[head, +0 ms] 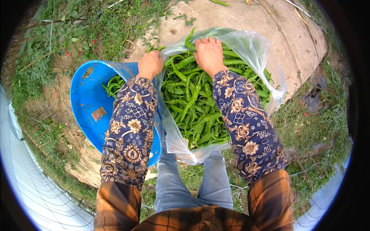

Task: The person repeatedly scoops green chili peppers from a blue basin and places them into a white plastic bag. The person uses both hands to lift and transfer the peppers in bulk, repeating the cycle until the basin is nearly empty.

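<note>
A clear plastic bag (251,43) full of long green chili peppers (193,98) stands open before me. My left hand (150,64) is closed at the bag's left rim, beside the blue plastic tub; its fingertips are partly hidden. My right hand (209,55) rests with bent fingers on the peppers near the far rim, touching a curved green pepper (189,40); whether it grips that pepper is unclear. The blue tub (86,106) lies tilted against the bag's left side, with several green peppers (113,85) inside, partly behind my left sleeve.
A pale cloth or sheet (277,23) spreads on the ground behind the bag. Low green plants (107,37) and weeds grow around it, with small red bits among them. My legs in jeans (173,184) stand close to the bag's near side. White string crosses the ground nearby.
</note>
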The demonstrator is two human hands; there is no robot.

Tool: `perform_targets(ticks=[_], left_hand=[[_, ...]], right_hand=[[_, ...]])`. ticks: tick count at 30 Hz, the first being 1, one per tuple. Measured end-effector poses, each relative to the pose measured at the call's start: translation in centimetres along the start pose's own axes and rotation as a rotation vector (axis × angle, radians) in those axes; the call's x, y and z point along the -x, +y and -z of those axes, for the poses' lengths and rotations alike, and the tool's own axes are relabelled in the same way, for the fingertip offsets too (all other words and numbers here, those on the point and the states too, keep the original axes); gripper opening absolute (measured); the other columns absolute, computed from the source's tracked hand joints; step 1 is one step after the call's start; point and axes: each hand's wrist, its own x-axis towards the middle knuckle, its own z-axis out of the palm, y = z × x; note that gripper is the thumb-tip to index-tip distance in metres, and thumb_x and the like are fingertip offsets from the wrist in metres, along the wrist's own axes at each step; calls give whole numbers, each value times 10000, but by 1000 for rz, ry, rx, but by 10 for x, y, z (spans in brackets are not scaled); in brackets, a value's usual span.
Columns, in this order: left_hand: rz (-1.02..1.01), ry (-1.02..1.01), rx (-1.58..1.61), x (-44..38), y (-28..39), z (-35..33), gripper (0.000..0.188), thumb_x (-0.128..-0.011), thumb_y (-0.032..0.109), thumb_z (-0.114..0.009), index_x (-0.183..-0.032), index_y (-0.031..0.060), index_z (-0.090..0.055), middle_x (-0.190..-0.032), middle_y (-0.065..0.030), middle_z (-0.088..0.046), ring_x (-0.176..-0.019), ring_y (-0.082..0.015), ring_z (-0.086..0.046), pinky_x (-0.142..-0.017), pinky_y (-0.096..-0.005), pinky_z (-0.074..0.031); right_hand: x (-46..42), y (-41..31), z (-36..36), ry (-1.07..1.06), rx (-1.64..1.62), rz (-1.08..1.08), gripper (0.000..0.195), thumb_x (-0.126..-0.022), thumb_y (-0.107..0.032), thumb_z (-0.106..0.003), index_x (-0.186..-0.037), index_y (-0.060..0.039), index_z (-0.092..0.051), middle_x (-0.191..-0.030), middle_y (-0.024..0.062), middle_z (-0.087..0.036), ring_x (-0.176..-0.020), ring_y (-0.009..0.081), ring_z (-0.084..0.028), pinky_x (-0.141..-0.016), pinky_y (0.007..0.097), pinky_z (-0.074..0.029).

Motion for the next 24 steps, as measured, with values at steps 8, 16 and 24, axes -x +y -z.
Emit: perform_targets(ticks=[8, 16, 24], left_hand=[[7, 142, 424, 29, -12, 24, 275, -995, 199, -520, -970, -42, -651, -783, -221, -680, -683, -323, -687, -673, -438, -531], [-1, 108, 518, 32, -3, 12, 259, -1034, 158, -493, -990, -66, -616, -732, -154, -669, -569, -209, -692, -535, -351, -549], [-88, 350, 95, 37, -7, 37, 249, -985, 217, -552, -924, -11, -631, -829, -253, -691, -784, -452, -673, -723, -544, -522]], right_hand=[[67, 16, 47, -346, -287, 388, 329, -700, -13, -699, -1025, -46, -665, -1170, 92, -631, -1165, 317, -538, -989, 444, -420], [10, -52, 6, -157, -212, 394, 306, -779, -107, -677, -1082, -61, -687, -1229, 112, -594, -1155, 305, -537, -983, 441, -431], [25, -28, -2, -325, -5, 380, 257, -866, -112, -583, -1065, -137, -744, -1092, 102, -633, -1122, 289, -569, -979, 454, -445]])
